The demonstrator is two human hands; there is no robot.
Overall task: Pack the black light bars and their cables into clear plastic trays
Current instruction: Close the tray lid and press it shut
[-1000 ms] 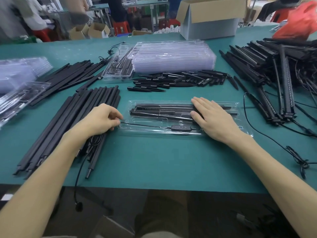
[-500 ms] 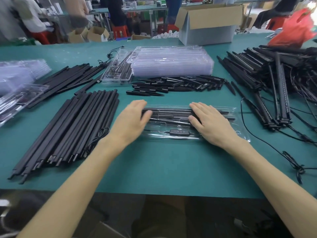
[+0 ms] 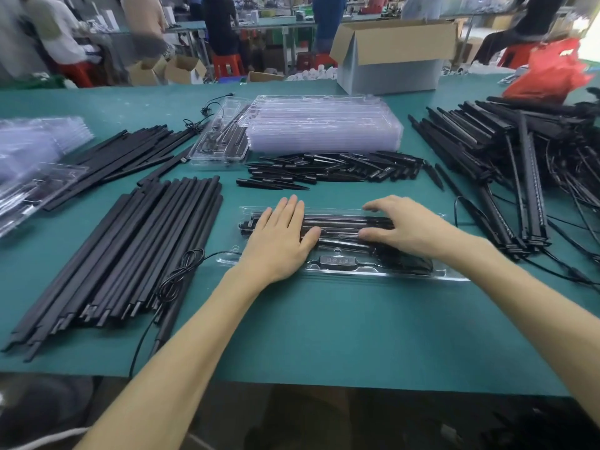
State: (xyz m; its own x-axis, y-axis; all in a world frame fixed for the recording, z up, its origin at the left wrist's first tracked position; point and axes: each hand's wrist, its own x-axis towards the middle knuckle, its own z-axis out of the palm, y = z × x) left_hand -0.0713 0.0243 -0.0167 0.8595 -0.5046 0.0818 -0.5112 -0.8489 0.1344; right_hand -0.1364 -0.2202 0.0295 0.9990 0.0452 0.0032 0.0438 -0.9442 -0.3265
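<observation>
My left hand (image 3: 279,241) lies flat on the light bars (image 3: 337,222) in the clear tray (image 3: 406,275); my right hand (image 3: 412,228) rests there too, loosely arched, gripping nothing.

I'm looking across a wide green-topped table (image 3: 302,336); below its near edge all I get is dim shadow. At the far side sits a grey cardboard box (image 3: 389,76) with its flaps open, and a red bag (image 3: 548,71) lies far right. Beyond, small open cartons (image 3: 183,71) and red stools (image 3: 227,64) stand by another green-topped bench (image 3: 272,23), where people (image 3: 220,27) sit. The light looks even and bright to me.
</observation>
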